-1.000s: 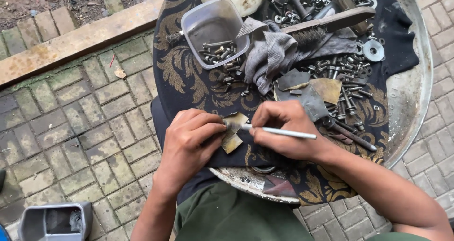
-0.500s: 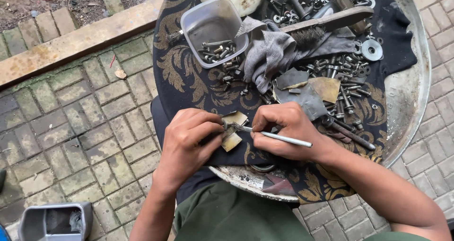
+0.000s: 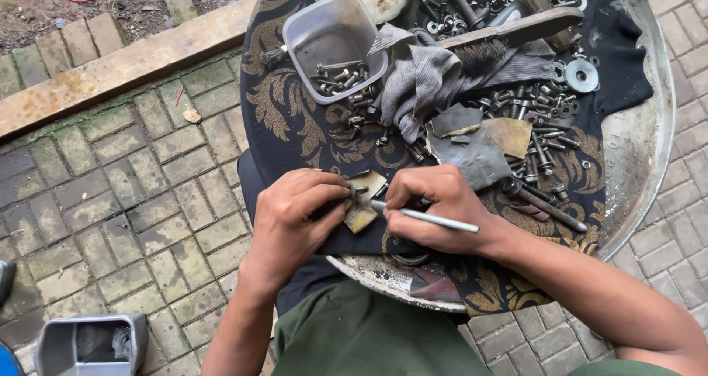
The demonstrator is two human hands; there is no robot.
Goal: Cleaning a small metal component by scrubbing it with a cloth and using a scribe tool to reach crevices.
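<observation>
L hand (image 3: 295, 214) pinches a small bolt (image 3: 352, 193) on a sandpaper scrap (image 3: 364, 206) at the tray's (image 3: 649, 147) near edge. R hand (image 3: 435, 206) grips a thin metal rod (image 3: 435, 219). Rod tip could slip & jab fingers.

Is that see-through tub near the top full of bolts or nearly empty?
Nearly empty. The tub has only a few bolts along its near edge; most of its bottom is bare.

Everything sits on a big round metal tray (image 3: 641, 147), dented and rusty at the rim, with a black cloth with gold swirls (image 3: 295, 125) draped over most of it. On the cloth: a clear plastic tub (image 3: 332, 33) with bolts inside, a crumpled grey rag (image 3: 428, 81), a wire brush (image 3: 509, 36), scraps of sandpaper (image 3: 479, 147), a large washer (image 3: 582, 75), loose bolts and nuts (image 3: 538, 118). The tray stands on mossy brick paving (image 3: 118, 199).
</observation>
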